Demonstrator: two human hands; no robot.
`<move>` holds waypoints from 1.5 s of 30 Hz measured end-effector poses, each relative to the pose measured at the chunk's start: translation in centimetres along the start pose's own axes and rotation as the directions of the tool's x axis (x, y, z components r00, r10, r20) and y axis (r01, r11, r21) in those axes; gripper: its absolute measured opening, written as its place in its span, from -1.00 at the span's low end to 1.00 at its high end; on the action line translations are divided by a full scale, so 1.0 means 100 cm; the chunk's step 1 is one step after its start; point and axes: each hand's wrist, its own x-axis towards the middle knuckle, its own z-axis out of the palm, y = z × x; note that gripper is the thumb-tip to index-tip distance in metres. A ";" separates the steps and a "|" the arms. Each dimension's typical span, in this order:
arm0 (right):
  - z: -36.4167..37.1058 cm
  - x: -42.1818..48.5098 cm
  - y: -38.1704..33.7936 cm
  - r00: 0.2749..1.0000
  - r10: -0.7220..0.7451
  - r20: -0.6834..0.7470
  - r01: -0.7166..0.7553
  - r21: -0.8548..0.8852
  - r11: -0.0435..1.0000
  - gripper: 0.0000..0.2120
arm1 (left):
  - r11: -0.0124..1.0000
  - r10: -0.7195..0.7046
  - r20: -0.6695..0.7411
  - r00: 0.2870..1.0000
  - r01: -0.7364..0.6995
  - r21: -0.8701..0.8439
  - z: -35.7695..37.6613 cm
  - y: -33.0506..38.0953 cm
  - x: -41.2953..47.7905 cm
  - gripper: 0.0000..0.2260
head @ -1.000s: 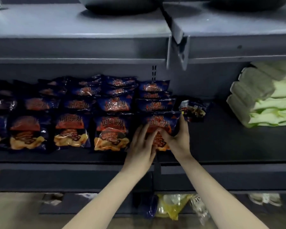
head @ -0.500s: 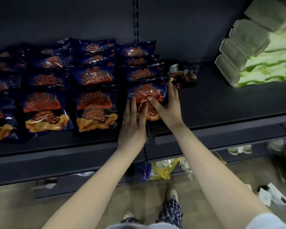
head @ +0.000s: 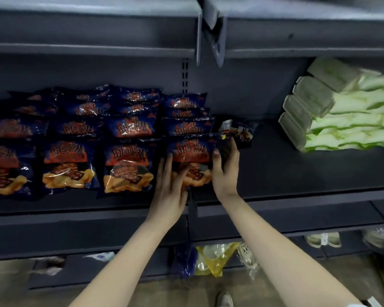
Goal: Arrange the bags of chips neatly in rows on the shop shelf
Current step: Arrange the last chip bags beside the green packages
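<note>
On a dark grey metal shop shelf, a person squares up the front bag at the right end of the nearest row, which lies flat with its long axis running front to back, the lettered top toward the back wall and the pictured chips toward the shelf's front edge. The left hand rests open on the bag's lower left corner, fingers straight and spread. The right hand grasps the bag's right edge, with the thumb on the face and the fingers along the side. The glossy, crinkled film is deep blue with an orange-red band, and its large Chinese characters appear to read 田园薯片 above a picture of golden chips. Matching bags of chips fill the shelf to the left in overlapping rows that point the same way. A small dark packet lies just behind the right hand's fingertips, its print too blurred to read. Well apart on the right, soft green-and-white packs sit stacked. A yellow bag shows on a lower level.
</note>
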 end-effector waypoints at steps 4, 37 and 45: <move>-0.029 0.030 -0.011 0.984 -0.094 -0.154 0.106 0.072 0.992 -0.65 | 0.992 0.126 -0.120 0.985 -0.126 0.010 -0.018 0.012 0.017 -0.61; -0.178 0.095 0.028 0.920 0.143 0.366 -0.017 -0.327 0.945 -0.62 | 0.848 -0.136 0.365 0.921 -0.082 0.524 0.093 0.120 0.191 -0.43; -0.173 0.111 -0.001 0.986 -0.167 0.006 0.167 -0.087 0.982 -0.58 | 0.995 -0.077 -0.018 0.997 0.076 -0.057 0.041 0.155 0.205 -0.69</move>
